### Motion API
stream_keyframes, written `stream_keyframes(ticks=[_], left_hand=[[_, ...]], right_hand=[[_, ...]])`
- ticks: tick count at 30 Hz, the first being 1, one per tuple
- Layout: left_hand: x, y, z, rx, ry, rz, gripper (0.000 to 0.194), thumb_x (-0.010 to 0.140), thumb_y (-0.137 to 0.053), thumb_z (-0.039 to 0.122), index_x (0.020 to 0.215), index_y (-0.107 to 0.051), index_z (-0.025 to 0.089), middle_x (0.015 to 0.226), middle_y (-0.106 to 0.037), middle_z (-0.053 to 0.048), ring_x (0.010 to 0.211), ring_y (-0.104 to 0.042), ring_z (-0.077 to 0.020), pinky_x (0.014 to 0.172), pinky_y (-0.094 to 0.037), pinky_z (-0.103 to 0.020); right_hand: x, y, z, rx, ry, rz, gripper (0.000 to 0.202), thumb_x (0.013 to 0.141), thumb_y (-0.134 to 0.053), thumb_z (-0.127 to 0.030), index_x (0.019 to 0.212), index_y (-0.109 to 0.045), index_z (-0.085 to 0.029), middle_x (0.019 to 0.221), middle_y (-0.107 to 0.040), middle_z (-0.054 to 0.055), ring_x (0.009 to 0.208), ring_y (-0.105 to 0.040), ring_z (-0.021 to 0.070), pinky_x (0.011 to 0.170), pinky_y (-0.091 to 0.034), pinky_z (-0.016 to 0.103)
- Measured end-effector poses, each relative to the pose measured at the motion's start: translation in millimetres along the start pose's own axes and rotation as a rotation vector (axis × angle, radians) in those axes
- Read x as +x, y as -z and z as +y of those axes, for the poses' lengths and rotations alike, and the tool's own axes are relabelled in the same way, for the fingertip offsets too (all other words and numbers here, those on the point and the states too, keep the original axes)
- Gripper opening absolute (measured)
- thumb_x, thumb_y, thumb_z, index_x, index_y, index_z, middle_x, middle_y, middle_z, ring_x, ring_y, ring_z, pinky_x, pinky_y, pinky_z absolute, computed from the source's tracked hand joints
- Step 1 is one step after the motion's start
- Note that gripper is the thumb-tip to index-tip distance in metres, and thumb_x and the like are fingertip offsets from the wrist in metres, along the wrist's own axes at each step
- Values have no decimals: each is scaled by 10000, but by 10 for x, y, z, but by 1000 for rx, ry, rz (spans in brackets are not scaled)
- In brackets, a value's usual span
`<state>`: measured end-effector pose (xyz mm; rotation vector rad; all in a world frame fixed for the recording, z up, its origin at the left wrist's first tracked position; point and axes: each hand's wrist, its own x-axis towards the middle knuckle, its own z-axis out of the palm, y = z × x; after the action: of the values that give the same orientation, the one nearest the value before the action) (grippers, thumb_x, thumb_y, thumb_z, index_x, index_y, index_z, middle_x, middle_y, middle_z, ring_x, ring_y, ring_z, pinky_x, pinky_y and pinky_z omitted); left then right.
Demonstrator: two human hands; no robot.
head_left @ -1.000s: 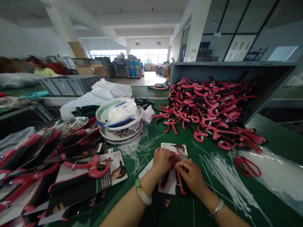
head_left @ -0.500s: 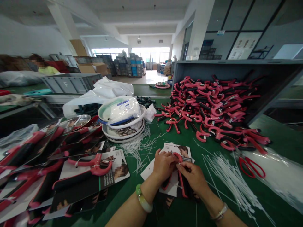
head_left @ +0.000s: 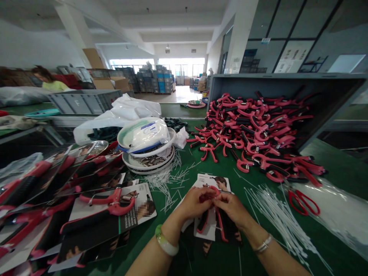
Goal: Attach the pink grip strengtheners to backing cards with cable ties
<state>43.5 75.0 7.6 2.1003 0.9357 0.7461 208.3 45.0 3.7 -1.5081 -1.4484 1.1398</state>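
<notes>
Between my hands a pair of pink-and-black pliers [head_left: 220,222] lies on a printed backing card [head_left: 208,224], its handles pointing toward me. My left hand [head_left: 197,203] is closed around the pliers' head from the left. My right hand [head_left: 231,207] pinches close to the pliers' joint, its fingertips meeting those of my left hand. Whatever the right fingertips grip is too small and hidden to make out. Another printed card [head_left: 221,183] shows just beyond my hands. Loose white cable ties [head_left: 276,218] lie to the right of my right hand.
Carded pliers [head_left: 115,207] are piled at left. Stacked plates [head_left: 148,165] of metal springs stand at centre, with more cable ties [head_left: 163,180] beside them. A tipped grey crate [head_left: 287,80] spills pliers [head_left: 253,130]. Red-handled scissors [head_left: 303,202] lie at right. A person [head_left: 53,80] is across the room.
My left hand has turned slightly and its forearm has shifted left. Both hands' fingertips have drawn closer together over the pliers' head. The view has shifted a little.
</notes>
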Motion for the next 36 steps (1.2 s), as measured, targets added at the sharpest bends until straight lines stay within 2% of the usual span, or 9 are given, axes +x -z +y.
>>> stream_keyframes(ticks=[5,8,10,17,20,23,25,31,36], left_hand=[[4,-44,6,92,-41,135,145,827,-565,265,812,-693,201,787,-686,-12,741,-599,-143,773,-429,-276],[-1,-101,57,170,-170,289,136,817,-552,203,816,-688,202,958,-642,-55,920,-564,-186,835,-414,-328],[-17,-125,101,190,-237,372,159,821,-526,196,803,-683,196,942,-604,-65,932,-538,-196,822,-419,-338],[-106,-144,226,192,-309,543,245,856,-422,189,772,-652,187,812,-538,-51,829,-503,-178,807,-433,-347],[-173,-120,195,158,-123,491,176,830,-523,262,941,-638,187,941,-565,-75,931,-513,-205,840,-437,-361],[-252,-141,129,211,81,303,391,743,-629,301,1124,-590,224,1127,-569,-83,1059,-499,-252,926,-401,-417],[-291,-179,110,261,191,240,399,749,-612,323,1144,-594,270,1169,-570,-64,1088,-495,-264,948,-379,-428],[-294,-234,223,323,351,228,444,747,-605,414,1187,-575,363,1193,-574,-27,1086,-497,-266,932,-351,-420],[-141,-232,270,397,443,270,383,735,-578,548,1041,-646,329,1083,-594,-44,1011,-519,-265,870,-363,-417]], right_hand=[[-44,-65,76,-46,37,97,153,639,-609,-338,620,-565,-193,506,-454,-45,487,-423,130,493,-327,247],[-127,-104,141,-53,203,244,156,671,-578,-283,786,-627,-191,656,-571,-2,613,-530,164,583,-417,272],[-158,-114,163,-85,339,283,106,719,-554,-267,742,-628,-195,733,-601,26,703,-567,177,658,-450,288],[20,-35,24,-442,438,105,122,777,-565,-269,721,-645,-195,765,-604,45,713,-579,183,647,-461,300],[103,29,-13,-358,549,184,180,845,-527,-310,787,-653,-195,774,-606,46,743,-585,173,667,-465,286],[98,67,25,-338,624,253,187,886,-480,-282,818,-629,-193,801,-614,49,785,-588,167,711,-467,282],[32,74,65,-452,653,215,187,891,-465,-266,813,-616,-189,812,-618,55,811,-580,181,742,-461,305],[-241,88,91,-857,551,70,229,874,-411,-166,791,-625,-180,835,-594,79,826,-533,218,723,-442,354],[-254,124,88,-765,591,-4,207,856,-433,-141,778,-622,-175,875,-567,78,840,-523,198,730,-448,335]])
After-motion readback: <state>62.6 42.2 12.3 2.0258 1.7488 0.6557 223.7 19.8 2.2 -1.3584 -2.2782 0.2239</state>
